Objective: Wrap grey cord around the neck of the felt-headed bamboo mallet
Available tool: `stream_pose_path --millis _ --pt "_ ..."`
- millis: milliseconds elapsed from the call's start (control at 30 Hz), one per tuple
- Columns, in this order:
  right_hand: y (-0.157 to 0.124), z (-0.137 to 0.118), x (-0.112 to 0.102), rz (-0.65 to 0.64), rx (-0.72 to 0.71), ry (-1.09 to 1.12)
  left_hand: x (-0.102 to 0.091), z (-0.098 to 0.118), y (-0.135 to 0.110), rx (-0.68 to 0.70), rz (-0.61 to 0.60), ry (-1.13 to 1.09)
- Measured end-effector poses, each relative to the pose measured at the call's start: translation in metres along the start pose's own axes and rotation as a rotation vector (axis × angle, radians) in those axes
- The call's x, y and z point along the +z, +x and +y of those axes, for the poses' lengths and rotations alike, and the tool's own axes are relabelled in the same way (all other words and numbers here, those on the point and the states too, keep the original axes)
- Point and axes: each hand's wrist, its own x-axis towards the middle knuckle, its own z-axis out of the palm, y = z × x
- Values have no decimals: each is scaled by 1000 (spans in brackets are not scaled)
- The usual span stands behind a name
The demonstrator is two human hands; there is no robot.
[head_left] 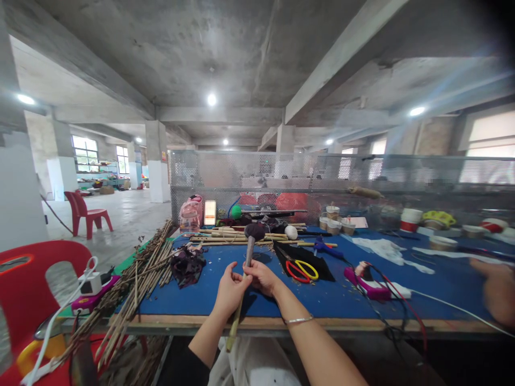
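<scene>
Both my hands grip one upright bamboo stick [246, 261] over the near edge of the blue table [209, 297]. A dark fabric knob [255, 231] caps the stick's top. My left hand [229, 292] wraps the stick from the left. Just above it, my right hand [262, 276], with a thin bangle on the wrist, pinches the stick from the right. The stick's bare lower end [232, 332] hangs below the table edge towards my lap.
A bundle of thin sticks [134, 287] lies along the table's left side, with dark cloth [187, 264] beside it. Scissors [301, 269] on black fabric, a glue gun [368, 281] with cables, cups and tape rolls lie right. Another person's hand [497, 292] reaches in at far right. Red chairs stand left.
</scene>
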Motion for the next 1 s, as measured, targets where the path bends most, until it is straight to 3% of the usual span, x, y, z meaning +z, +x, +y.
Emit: stream_pose_path --millis 333,533,633,900,1000 --pt "1 2 -3 -6 18 10 2 4 -2 -117 -65 -148" --pt "4 4 -4 14 5 1 2 -4 0 32 89 -73" --pt "3 2 -3 8 -5 5 0 -3 -1 22 107 -50" --pt "-1 -1 0 -42 -13 1 0 9 -5 -126 -35 -118" --pt "1 1 0 -12 -15 -17 1 7 -4 -77 -17 -24"
